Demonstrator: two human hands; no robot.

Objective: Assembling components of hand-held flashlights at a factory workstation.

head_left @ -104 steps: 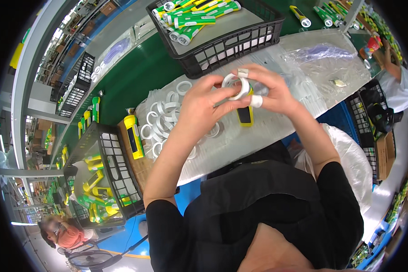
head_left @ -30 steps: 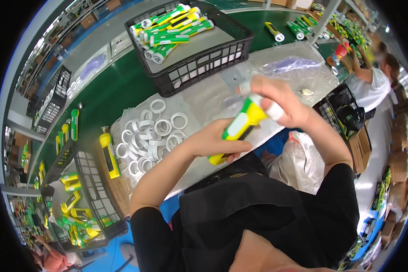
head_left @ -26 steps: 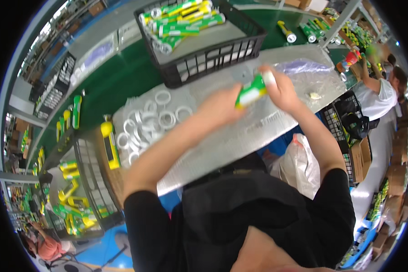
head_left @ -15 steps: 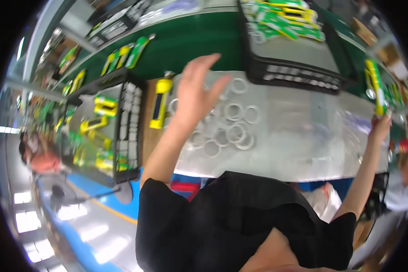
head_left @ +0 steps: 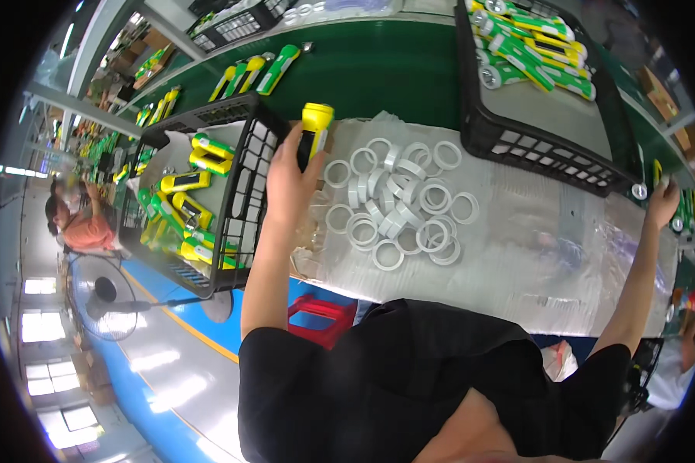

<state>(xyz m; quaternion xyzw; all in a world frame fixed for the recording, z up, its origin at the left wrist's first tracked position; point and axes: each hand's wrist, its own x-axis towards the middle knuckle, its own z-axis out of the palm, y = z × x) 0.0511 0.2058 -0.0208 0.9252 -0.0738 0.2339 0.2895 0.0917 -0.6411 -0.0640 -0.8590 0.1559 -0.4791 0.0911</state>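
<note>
My left hand (head_left: 286,181) is stretched forward to the left and closed around the lower body of a yellow flashlight (head_left: 315,123) lying beside a black crate (head_left: 247,185). Just right of it a heap of white plastic rings (head_left: 398,204) lies on the plastic-covered bench (head_left: 533,270). My right hand (head_left: 662,202) is stretched far to the right at the edge of the green belt (head_left: 394,69), touching a small green-yellow flashlight (head_left: 656,174). Whether the fingers still grip it is too small to tell.
The left crate holds several yellow flashlights (head_left: 184,181). A second black crate (head_left: 540,147) at the back right holds green ones. More flashlights (head_left: 259,69) lie on the belt. A red stool (head_left: 324,316) and a fan (head_left: 104,297) stand below. A person in orange (head_left: 85,228) sits left.
Both hands worked a ring and a green-yellow flashlight together; then my right hand carried it far right to the belt, and my left hand swung left and closed on a yellow flashlight.
</note>
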